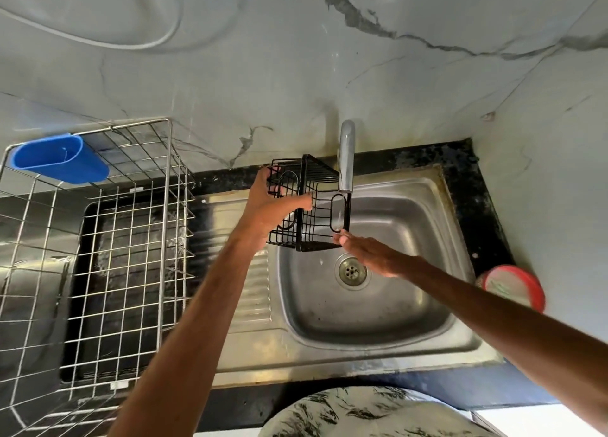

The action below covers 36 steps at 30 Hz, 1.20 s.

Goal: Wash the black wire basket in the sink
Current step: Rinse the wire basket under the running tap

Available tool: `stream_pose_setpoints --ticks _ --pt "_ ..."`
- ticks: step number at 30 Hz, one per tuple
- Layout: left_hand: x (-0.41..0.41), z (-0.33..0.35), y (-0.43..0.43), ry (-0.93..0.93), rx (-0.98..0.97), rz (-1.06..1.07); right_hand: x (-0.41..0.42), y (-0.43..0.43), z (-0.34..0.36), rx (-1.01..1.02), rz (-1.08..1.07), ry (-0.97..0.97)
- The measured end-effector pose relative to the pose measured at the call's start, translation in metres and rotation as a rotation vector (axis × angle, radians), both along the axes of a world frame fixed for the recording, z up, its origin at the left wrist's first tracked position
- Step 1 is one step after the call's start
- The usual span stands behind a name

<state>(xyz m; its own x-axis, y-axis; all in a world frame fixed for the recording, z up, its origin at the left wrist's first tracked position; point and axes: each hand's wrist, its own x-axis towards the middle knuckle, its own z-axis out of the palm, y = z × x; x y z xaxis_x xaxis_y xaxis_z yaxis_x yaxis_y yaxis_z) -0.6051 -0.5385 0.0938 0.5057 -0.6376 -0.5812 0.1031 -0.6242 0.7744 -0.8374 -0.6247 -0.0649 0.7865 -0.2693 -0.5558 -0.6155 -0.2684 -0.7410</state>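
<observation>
While water runs from tap, left hand grips black wire basket mid-frame over sink; right hand flat-fingered, touching basket's lower corner under stream. Rinse seemingly underway; no soap visible, remaining sides probably unwashed.

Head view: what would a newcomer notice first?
The black wire basket, gripped by the left hand under the running tap above the steel sink, draws the eye first. The right hand touches its lower corner with straight fingers. At far left, a blue cup hangs on a wire dish rack.
</observation>
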Motion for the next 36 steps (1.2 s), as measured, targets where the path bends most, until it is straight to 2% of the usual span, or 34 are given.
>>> stream_pose_setpoints --ticks 2,4,9,13,15,17,19,20,22,23,27,33,36 --pt "-0.001 -0.002 0.002 0.004 0.014 -0.005 0.004 0.002 0.005 0.085 -0.178 0.046" --pt "-0.003 -0.004 0.004 0.006 0.017 -0.013 0.008 0.000 0.011 0.118 -0.265 0.020" --pt "-0.004 -0.003 0.009 -0.007 -0.012 0.003 0.019 0.018 0.021 0.069 -0.266 -0.010" --pt "-0.005 -0.008 0.020 0.014 -0.011 0.048 0.021 0.030 0.027 -0.085 -0.321 -0.149" --pt "-0.011 -0.012 0.029 0.011 -0.022 0.093 0.022 0.031 0.028 -0.148 -0.458 -0.171" --pt "-0.021 -0.014 0.038 -0.005 -0.038 0.141 0.021 0.034 0.023 -0.149 -0.694 -0.091" --pt "-0.034 -0.016 0.048 -0.002 -0.058 0.191 0.022 0.041 0.020 0.032 -0.840 0.053" --pt "-0.040 -0.015 0.052 0.003 -0.077 0.209 0.024 0.045 0.018 0.241 -0.866 0.107" --pt "-0.053 -0.020 0.062 0.021 -0.118 0.252 0.030 0.058 0.020 0.690 -0.902 0.087" --pt "-0.058 -0.024 0.068 0.024 -0.129 0.262 0.032 0.063 0.022 0.808 -0.924 0.008" --pt "-0.066 -0.029 0.083 0.047 -0.084 0.249 0.037 0.066 0.031 0.874 -0.969 -0.138" --pt "-0.039 -0.013 0.096 0.172 -0.060 0.246 0.022 0.042 0.036 0.799 -0.871 -0.089" --pt "-0.014 -0.008 0.085 0.117 0.026 0.207 0.020 0.031 0.043 0.769 -0.825 -0.106"
